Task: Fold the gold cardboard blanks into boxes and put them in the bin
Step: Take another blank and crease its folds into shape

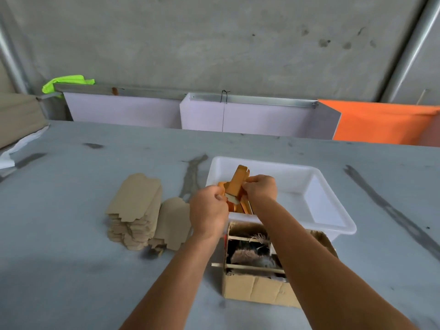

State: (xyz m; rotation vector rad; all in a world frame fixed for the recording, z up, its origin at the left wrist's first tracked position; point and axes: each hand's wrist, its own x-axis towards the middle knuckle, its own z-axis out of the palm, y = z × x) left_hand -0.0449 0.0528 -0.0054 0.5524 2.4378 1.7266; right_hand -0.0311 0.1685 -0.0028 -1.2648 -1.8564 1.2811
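I pinched one long gold box [237, 185] with left hand [208, 211] and right hand [260, 189] over the smooth white bin [328, 210]; two flat blank stacks [142, 210].

The surface [309, 148] is grey and flat, with dark smears and streaks across it. Left of the middle lie two stacks of flat cardboard blanks [137, 210], brownish side up, touching each other; the left stack is taller. Right of them stands a white plastic bin [333, 225]. Just in front of the bin, on its near side, stands an open brown carton [257, 287]. At the far left edge lies some white sheet material [14, 151].
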